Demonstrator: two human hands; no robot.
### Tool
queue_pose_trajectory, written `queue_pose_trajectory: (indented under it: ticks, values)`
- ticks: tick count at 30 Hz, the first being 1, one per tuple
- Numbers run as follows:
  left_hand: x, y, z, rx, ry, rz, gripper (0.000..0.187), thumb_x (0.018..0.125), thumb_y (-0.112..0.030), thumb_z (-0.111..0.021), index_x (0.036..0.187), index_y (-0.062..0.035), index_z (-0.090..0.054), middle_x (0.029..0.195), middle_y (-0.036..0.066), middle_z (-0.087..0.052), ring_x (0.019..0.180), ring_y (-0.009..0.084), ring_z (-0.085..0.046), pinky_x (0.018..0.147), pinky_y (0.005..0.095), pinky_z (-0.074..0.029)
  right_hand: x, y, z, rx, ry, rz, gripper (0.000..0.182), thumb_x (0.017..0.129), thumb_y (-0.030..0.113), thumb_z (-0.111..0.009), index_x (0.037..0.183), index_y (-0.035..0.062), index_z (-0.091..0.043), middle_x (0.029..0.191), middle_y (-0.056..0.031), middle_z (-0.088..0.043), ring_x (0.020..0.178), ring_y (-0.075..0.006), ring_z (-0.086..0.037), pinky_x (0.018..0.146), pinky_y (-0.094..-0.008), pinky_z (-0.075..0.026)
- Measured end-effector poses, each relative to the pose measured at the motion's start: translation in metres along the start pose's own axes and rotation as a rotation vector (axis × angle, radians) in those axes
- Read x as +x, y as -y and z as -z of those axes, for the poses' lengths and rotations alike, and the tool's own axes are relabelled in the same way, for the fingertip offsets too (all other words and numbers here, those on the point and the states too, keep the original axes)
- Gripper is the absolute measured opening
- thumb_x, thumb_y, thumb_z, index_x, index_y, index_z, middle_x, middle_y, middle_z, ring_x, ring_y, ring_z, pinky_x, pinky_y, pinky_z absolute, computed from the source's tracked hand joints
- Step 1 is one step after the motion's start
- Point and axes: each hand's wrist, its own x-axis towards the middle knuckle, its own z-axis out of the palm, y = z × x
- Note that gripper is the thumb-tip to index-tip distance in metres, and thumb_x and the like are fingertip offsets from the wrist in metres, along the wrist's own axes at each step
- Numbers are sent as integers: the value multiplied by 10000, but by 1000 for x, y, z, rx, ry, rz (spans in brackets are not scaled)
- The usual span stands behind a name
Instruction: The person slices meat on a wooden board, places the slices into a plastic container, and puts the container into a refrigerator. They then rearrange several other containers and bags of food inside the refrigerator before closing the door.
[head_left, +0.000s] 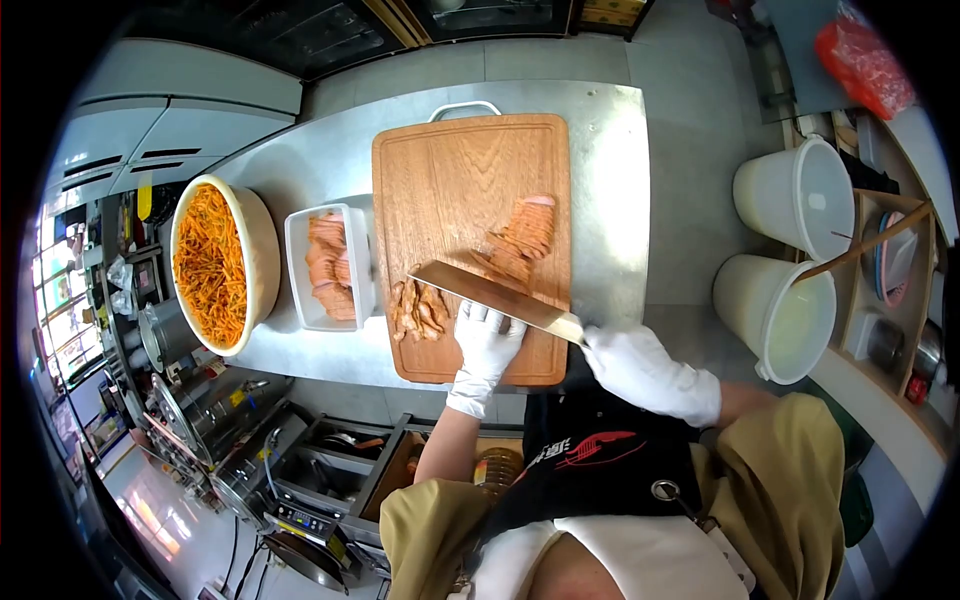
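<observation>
In my right hand (640, 372), gloved in white, is the pale handle of a cleaver (495, 298). Its broad blade points left and slants across the lower half of a wooden cutting board (460, 180). Close against the blade's near side is my left hand (488, 345), also gloved, with its fingers bunched together. The blade hides the fingertips and anything under them. Beyond the blade, a fanned row of sliced reddish-brown meat (525, 235) lies on the board. A small pile of browned meat pieces (418, 310) sits left of my left hand.
The board rests on a metal table (610, 200). A white plastic container (362, 265) of sliced meat stands to its left, beside a large cream tub (262, 265) full of orange shreds. Two white buckets (790, 315) stand off to the right. A sink (320, 475) is at lower left.
</observation>
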Motion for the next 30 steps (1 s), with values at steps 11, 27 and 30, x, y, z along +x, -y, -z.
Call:
queue_pose_trajectory:
  ticks: [11, 27, 30]
  values:
    - [-2, 1, -3, -25, 12, -9, 289, 640, -74, -740, 908, -72, -632, 925, 116, -603, 849, 340, -589, 747, 411, -498, 48, 6, -20, -203, -10, 85, 80, 781, 73, -545, 781, 1, -578, 573, -139, -597, 483, -259, -624, 423, -358, -486]
    - [-4, 1, -6, -17, -21, 6, 241, 635, -53, -738, 838, -89, -612, 889, 92, -580, 842, 308, -571, 730, 392, -492, 15, 6, 11, 19, -47, -36, 237, 895, 179, -524, 739, 10, -579, 564, -162, -572, 514, -340, -587, 497, -427, -471]
    - [-5, 2, -6, 21, 5, 13, 279, 622, -78, -751, 876, -85, -634, 902, 102, -592, 841, 320, -577, 743, 404, -494, 13, 10, 9, -24, -34, -12, 223, 888, 169, -530, 729, 18, -572, 544, -148, -566, 490, -314, -589, 479, -409, -469]
